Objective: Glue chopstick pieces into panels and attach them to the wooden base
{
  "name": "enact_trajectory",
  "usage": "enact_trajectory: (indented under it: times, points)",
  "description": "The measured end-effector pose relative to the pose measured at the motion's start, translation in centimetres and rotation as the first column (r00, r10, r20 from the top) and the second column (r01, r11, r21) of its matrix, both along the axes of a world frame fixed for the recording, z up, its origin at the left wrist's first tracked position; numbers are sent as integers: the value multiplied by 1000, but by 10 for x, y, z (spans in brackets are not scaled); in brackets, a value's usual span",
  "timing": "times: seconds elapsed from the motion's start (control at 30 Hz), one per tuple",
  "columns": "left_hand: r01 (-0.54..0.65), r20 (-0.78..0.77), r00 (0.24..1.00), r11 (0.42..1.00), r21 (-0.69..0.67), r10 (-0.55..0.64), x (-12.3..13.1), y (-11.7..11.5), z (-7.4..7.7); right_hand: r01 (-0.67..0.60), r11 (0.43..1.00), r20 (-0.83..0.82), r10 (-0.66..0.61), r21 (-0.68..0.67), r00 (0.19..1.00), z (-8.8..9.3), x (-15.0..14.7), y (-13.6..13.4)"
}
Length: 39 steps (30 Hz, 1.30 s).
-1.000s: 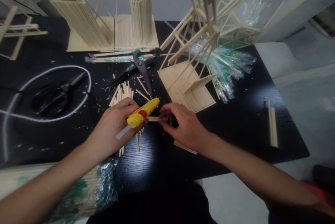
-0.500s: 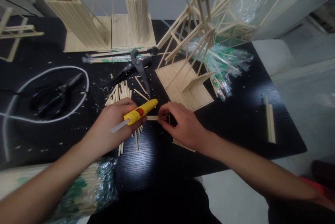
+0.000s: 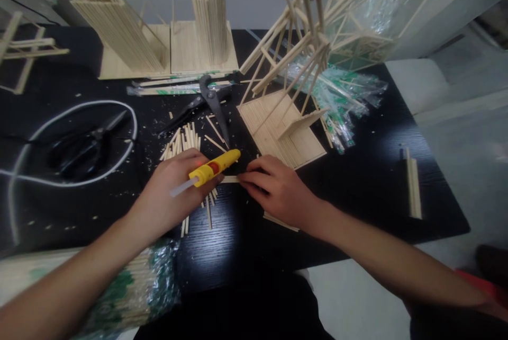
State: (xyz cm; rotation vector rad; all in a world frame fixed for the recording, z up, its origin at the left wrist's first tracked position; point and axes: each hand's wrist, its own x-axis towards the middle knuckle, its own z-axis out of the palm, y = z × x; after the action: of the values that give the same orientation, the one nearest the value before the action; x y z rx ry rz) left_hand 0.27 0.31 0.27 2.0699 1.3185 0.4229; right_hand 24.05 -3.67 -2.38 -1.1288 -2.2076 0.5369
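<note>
A yellow hot glue gun (image 3: pixel 218 167) with a clear glue stick at its back is gripped in my left hand (image 3: pixel 174 184), its nozzle pointing up and right. My right hand (image 3: pixel 280 189) pinches the right end of a short, pale strip of wooden sticks (image 3: pixel 230 179). The strip's left end reaches under the glue gun near my left fingers; whether those touch it is hidden. A pile of cut wooden sticks (image 3: pixel 184 141) lies around and behind my left hand. Partly under my right wrist is a small flat stick panel (image 3: pixel 281 222).
Dark-handled cutters (image 3: pixel 210 97) lie beyond the hands. A stick-built model on a square base (image 3: pixel 286 131) stands at centre right. Two stick towers (image 3: pixel 210 27) rise at the back. A white cable (image 3: pixel 79 185) loops at left; bagged sticks (image 3: pixel 130 287) lie at front left.
The fingers of my right hand have closed in flatter over the end of the strip. My left hand and the glue gun hold nearly the same place; the view has shifted slightly.
</note>
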Motion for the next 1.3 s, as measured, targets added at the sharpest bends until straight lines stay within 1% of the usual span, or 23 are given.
enact_trajectory:
  times: [0.13, 0.23, 0.37, 0.57, 0.77, 0.9, 1.03, 1.13, 1.3]
  points:
    - [-45, 52, 998, 999, 19, 44, -2, -2, 3, -28, 999, 65, 25, 36, 998, 2, -1, -2]
    - [-72, 81, 994, 995, 71, 66, -5, -2, 8, -35, 999, 61, 33, 40, 998, 4, -1, -3]
    - [-56, 30, 998, 988, 147, 52, -4, 0, 8, -30, 999, 56, 28, 35, 998, 4, -2, -3]
    - [-17, -66, 998, 991, 134, 26, 2, 0, 4, -39, 997, 84, 33, 71, 996, 4, -3, -2]
    - [3, -148, 989, 988, 154, 21, 3, 0, 5, -42, 995, 47, 38, 89, 998, 3, -4, 0]
    - [-13, -129, 991, 987, 160, 34, 4, -1, 5, -28, 996, -5, 28, 88, 1000, -2, -4, 0]
    - [-20, -105, 994, 994, 112, 32, 3, -3, 4, -2, 996, -43, 6, 92, 999, -4, -3, 0]
    - [-8, -87, 996, 997, 83, 15, 2, -3, 4, 21, 997, -66, -16, 79, 998, -2, -2, 0]
    - [-20, -81, 996, 997, 78, 26, 3, -2, 4, 35, 999, -55, -34, 16, 998, 2, -1, -2]
